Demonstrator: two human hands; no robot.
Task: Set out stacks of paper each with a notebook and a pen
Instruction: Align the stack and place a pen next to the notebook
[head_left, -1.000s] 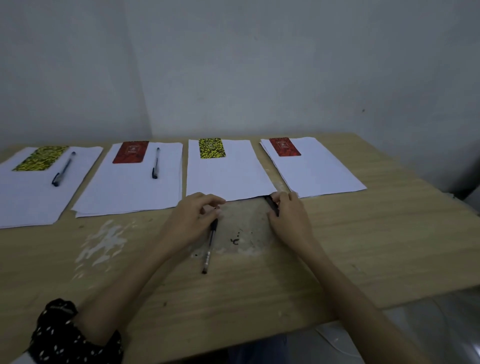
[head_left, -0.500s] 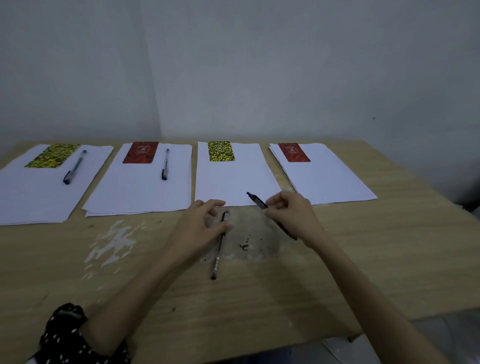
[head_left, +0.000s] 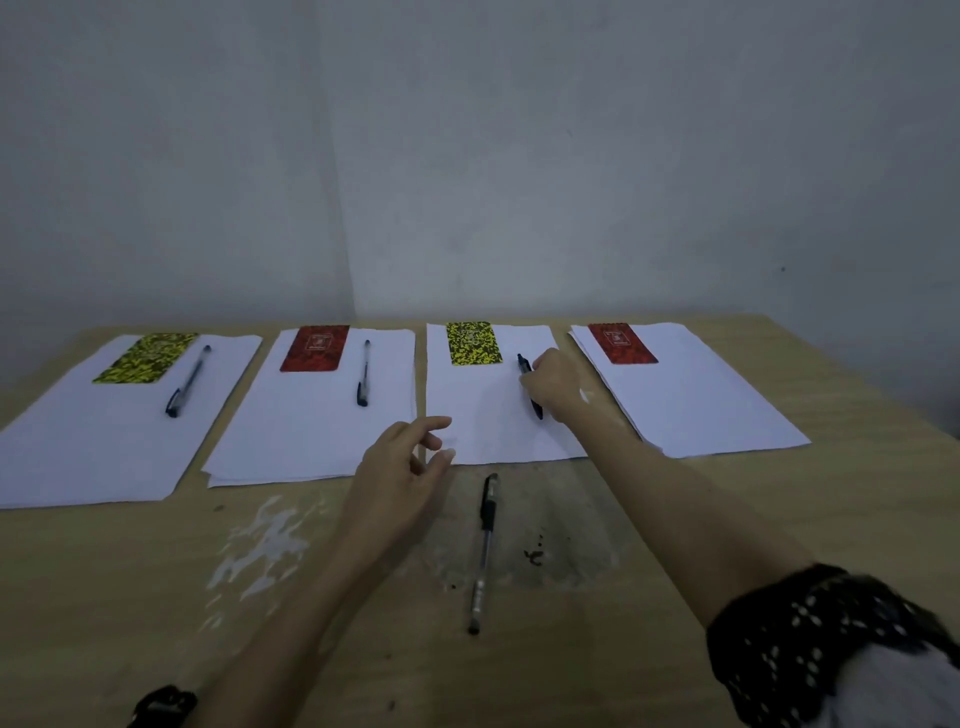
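Reaching farther than half a second before, the right hand (head_left: 553, 384) had carried its gripped black pen (head_left: 530, 387) onto the third paper stack (head_left: 483, 415), beside the yellow-patterned notebook (head_left: 474, 343). Left hand (head_left: 400, 467) had lifted off the second pen (head_left: 484, 551), fingers loosely spread, holding nothing. Second pen lay on the scuffed wooden table (head_left: 727, 519).

No text reads clearly; the two red notebooks (head_left: 314, 348) (head_left: 622, 343) at twelve o'clock carry pale, illegible emblems.
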